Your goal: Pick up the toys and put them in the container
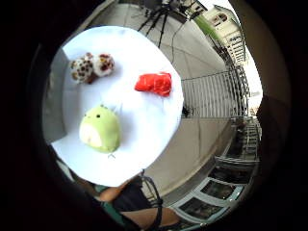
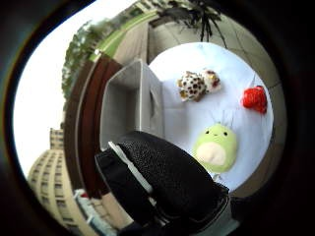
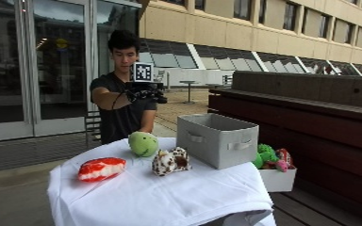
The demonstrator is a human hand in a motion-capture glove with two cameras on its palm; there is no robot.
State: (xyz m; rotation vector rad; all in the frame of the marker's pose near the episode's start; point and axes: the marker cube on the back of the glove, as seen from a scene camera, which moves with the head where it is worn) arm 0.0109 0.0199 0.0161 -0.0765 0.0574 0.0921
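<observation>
Outside view, left to right: a red toy (image 3: 101,169), a green toy (image 3: 143,143) and a spotted toy (image 3: 171,161) lie on the white tablecloth (image 3: 168,197), beside the grey container (image 3: 217,140). All three look soft and light, so each likely squashes when squeezed around its middle. The gloved right hand (image 3: 144,93) hangs raised above the table, holding nothing; its finger spread cannot be made out. The container's inside is hidden.

Round green plush toy (image 3: 143,143) upright on white-clothed desk, spotted brown-and-white plush (image 3: 171,161) near its front, red-and-white plush (image 3: 101,169) lying apart, grey fabric container (image 3: 217,140) upright, open-topped, beside them
</observation>
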